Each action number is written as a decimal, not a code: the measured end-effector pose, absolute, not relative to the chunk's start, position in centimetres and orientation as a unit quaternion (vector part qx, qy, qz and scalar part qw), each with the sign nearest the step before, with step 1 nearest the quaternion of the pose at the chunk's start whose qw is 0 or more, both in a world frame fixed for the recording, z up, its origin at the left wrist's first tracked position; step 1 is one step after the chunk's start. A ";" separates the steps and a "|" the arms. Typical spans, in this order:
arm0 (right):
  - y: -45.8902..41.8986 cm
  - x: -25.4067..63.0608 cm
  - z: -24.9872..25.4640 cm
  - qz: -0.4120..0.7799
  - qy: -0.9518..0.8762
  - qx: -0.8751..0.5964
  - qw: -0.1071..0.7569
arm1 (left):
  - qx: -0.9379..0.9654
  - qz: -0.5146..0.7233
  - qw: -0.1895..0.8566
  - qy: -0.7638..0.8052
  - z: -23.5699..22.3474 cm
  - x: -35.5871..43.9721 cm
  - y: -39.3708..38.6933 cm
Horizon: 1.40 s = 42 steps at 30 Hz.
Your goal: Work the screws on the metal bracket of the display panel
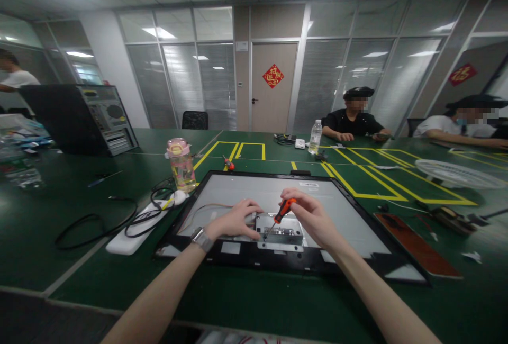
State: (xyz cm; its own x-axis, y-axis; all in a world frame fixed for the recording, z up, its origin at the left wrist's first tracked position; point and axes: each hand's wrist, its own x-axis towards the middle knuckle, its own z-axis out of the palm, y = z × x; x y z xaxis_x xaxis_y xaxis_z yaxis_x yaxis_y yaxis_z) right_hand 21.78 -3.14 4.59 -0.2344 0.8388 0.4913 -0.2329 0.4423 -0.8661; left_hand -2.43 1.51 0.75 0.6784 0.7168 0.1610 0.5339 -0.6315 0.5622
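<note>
A flat display panel (337, 211) with a black frame lies back side up in front of me. Near its closest edge sits a silver metal bracket (293, 239) with holes and a raised part. My right hand (313, 217) grips a screwdriver (284, 210) by its red and black handle; the shaft slants down to the left, its tip at the bracket. Whether the tip sits in a screw, I cannot tell. At the bracket's left side rests my left hand (234, 220), thumb and fingers apart, with thin wires running beneath it.
Left of the panel are a white power strip (129, 235), black cables (95, 214) and a pink-lidded bottle (182, 166). A computer case (79, 116) stands farther left. Beyond the panel lies another red screwdriver (229, 164). A brown board (416, 246) lies right. Two people sit across.
</note>
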 end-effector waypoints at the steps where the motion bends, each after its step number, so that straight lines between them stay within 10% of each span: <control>1: -3.1 21.8 4.6 0.463 -0.629 -0.244 0.574 | 0.883 0.188 0.244 0.354 0.8 -2.4 1.5; 22: -3.1 22.0 4.9 0.266 -0.688 -0.326 0.592 | 0.876 0.180 0.256 0.367 1.1 -2.4 1.2; 42: -3.1 21.7 4.4 0.357 -0.650 -0.308 0.596 | 0.881 0.185 0.247 0.360 0.9 -2.4 1.3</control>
